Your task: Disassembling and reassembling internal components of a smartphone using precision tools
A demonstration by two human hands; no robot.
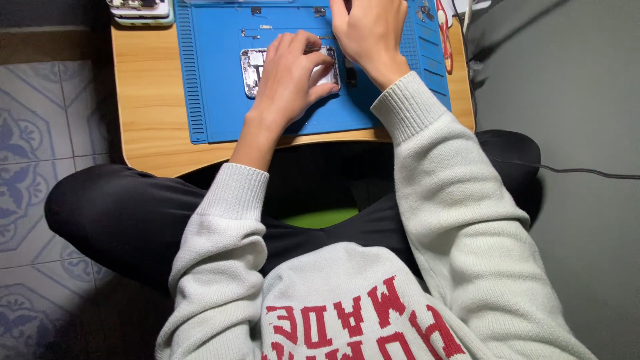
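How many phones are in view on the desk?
2: an opened phone on the blue mat under the left hand; another phone at the desk's far left corner, cropped. More may be hidden.

Upper left corner of the frame: a small stack of flat phones (pixel 140 9), rounded corners, grey-white on top, pale teal rim beneath, cut off by the top edge; impossible to tell whether any screen faces up.

Upper middle: an opened phone (pixel 252 71), a rounded rectangle with a silvery rim, grey and metallic insides facing up, largely covered by the left hand (pixel 288 77); display side not visible.

Bottom middle: large red block lettering (pixel 353 323) printed on the pale grey sweater (pixel 460 220), seen upside down and cut off by the lower edge.

No packages or signs elsewhere.
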